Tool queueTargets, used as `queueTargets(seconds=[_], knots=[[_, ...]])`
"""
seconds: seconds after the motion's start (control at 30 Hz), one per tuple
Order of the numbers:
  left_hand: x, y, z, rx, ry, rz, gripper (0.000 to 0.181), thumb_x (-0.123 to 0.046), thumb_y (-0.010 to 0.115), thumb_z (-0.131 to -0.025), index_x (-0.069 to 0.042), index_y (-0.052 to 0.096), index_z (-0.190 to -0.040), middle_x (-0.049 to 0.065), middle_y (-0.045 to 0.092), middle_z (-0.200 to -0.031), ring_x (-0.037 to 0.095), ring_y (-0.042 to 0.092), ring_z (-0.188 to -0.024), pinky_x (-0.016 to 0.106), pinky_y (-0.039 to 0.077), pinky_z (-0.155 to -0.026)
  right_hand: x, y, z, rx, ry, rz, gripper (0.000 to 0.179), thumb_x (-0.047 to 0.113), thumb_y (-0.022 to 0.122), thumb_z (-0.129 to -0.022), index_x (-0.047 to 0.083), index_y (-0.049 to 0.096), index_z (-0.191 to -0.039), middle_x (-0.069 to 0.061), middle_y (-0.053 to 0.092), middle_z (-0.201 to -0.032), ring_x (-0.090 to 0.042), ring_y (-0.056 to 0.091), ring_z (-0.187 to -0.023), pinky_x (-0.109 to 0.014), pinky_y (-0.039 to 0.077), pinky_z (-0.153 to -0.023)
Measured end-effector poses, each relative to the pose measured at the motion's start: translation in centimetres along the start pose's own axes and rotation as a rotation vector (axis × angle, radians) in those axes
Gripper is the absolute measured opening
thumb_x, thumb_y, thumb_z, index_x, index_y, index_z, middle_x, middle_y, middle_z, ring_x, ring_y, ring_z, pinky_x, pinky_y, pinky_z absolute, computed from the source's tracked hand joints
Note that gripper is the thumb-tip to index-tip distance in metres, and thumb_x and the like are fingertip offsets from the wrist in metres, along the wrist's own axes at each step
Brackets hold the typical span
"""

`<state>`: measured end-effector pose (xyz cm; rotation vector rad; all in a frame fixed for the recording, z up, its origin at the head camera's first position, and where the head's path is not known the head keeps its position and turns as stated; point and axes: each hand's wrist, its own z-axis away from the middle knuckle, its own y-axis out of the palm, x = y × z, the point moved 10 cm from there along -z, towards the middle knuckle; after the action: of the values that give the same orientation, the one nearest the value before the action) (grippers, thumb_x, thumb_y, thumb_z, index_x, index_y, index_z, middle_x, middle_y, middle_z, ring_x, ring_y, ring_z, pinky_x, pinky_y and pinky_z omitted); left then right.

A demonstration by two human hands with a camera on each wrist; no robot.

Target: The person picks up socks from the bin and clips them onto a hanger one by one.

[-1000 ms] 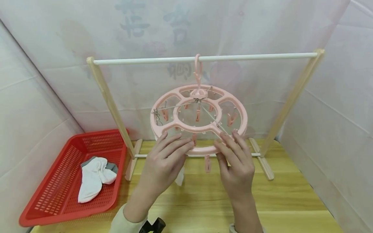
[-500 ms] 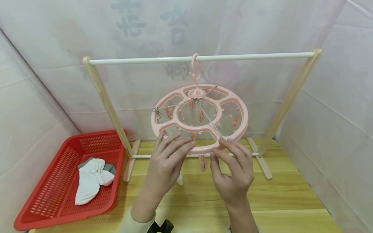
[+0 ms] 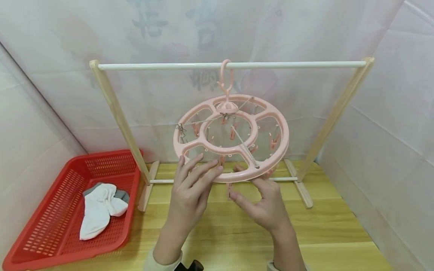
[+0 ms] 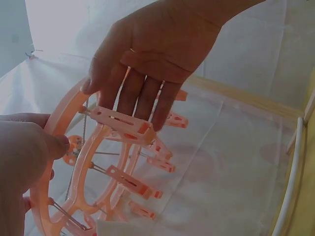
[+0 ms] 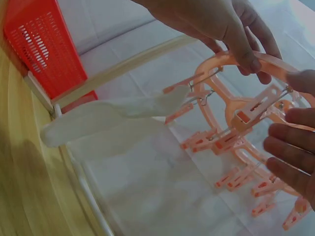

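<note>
A round pink clip hanger (image 3: 244,176) hangs by its hook from a white rod (image 3: 162,66), its ring tilted. My left hand (image 3: 190,192) grips the ring's near left rim, thumb and fingertips on it in the right wrist view. Beneath the near right rim is my right hand (image 3: 266,205), its fingers extended behind a dangling clothespin (image 5: 258,105). Its thumb is close to that clothespin in the head view. Several more pink clothespins hang around the ring. In the right wrist view, a white sock (image 5: 98,120) hangs from clips beside my left hand.
At left on the wooden table (image 3: 339,233) stands a red basket (image 3: 40,229) holding white socks (image 3: 101,207) with grey parts. Wooden posts (image 3: 116,113) support the rod, and a lower white bar (image 3: 285,179) runs between their feet. Pale fabric walls enclose the table.
My right hand has gone from the top of the near right rim to underneath it, fingers now spread. The ring has turned slightly. My left hand keeps its hold.
</note>
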<state>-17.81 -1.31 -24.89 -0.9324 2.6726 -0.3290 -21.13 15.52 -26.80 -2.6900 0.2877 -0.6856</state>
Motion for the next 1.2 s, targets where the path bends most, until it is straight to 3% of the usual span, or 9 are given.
queueTargets(seconds=[0.1,0.2,0.47,0.83,1.2], knots=[[-0.1,-0.1,-0.1,0.006,-0.003,-0.001,0.024,-0.021,0.054,-0.103,-0.018,0.074,-0.117,0.002,0.071,-0.121,0.035,0.056,-0.127,0.069,0.026,-0.111,-0.5,1.1,0.2,0.099,0.066,-0.009,0.055,0.018,0.086,-0.077,0.009,0.067,-0.128,-0.005,0.069,-0.126,-0.021,0.065,-0.117,-0.028,0.05,-0.1],[-0.1,-0.3,-0.1,0.005,-0.006,0.001,0.024,-0.021,0.054,-0.103,-0.018,0.074,-0.117,0.002,0.071,-0.121,0.035,0.056,-0.126,0.069,0.026,-0.111,-0.8,1.8,0.4,0.134,0.116,-0.02,0.052,0.013,0.087,-0.076,0.012,0.068,-0.125,-0.001,0.07,-0.122,-0.016,0.068,-0.105,-0.029,0.056,-0.088],[-0.3,-0.4,-0.2,0.012,-0.006,0.008,0.025,-0.02,0.054,-0.103,-0.02,0.073,-0.119,0.001,0.071,-0.121,0.036,0.055,-0.127,0.069,0.026,-0.111,-1.2,2.5,0.5,0.129,0.185,-0.081,0.036,0.009,0.085,-0.078,0.015,0.071,-0.111,0.005,0.072,-0.094,-0.011,0.07,-0.088,-0.028,0.058,-0.082],[-0.5,-0.6,-0.2,-0.002,0.001,-0.011,0.024,-0.02,0.055,-0.103,-0.019,0.075,-0.116,0.002,0.072,-0.119,0.035,0.056,-0.126,0.07,0.027,-0.111,-1.8,2.2,0.6,0.099,0.299,-0.091,0.035,0.007,0.083,-0.08,0.015,0.073,-0.112,0.005,0.074,-0.097,-0.013,0.071,-0.088,-0.033,0.059,-0.08],[0.1,-0.6,0.2,-0.014,-0.011,0.004,0.022,-0.016,0.063,-0.099,-0.017,0.074,-0.118,0.006,0.071,-0.121,0.035,0.055,-0.129,0.069,0.027,-0.111,-1.4,2.3,0.7,0.114,0.283,-0.102,0.029,0.006,0.081,-0.08,0.012,0.072,-0.108,0.003,0.074,-0.098,-0.016,0.072,-0.089,-0.035,0.059,-0.081]])
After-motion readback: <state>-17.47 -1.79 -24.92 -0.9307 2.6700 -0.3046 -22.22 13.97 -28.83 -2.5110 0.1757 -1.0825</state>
